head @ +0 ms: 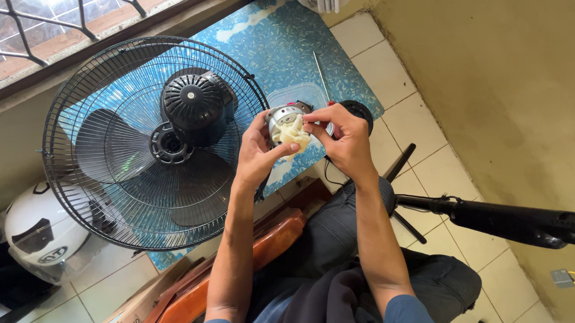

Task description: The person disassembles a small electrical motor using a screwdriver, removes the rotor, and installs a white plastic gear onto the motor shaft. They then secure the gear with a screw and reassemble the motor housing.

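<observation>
Both hands meet in front of the chest, lifted clear of the floor so the work sits close under the eyes. The left hand (256, 151) curls around a small silver motor (281, 117), its thumb hooked underneath to prop it up and turn its face toward the camera. The right hand (343, 139) comes in from the other side, thumb and forefinger pinching a cream plastic gear part (293, 132) that sits against the front of the motor; whether it is seated or loose I cannot tell. The motor therefore hangs between the two hands, above the edge of the blue patterned mat (277, 47).

Just behind the hands a clear plastic tub (298, 94) lies on the mat, near enough to catch small parts, and a black round piece (359, 109) peeks out beside the right knuckles. A thin metal rod (321, 72) lies farther up the mat.

To the left, a black fan (153, 141) rests tilted with its wire guard facing up, blades and motor housing visible through it. A white helmet (38, 231) sits on the tiled floor (411, 68) beyond it. An orange panel (240, 265) leans by the person's knee, and a black pole (512, 222) crosses the right side.
</observation>
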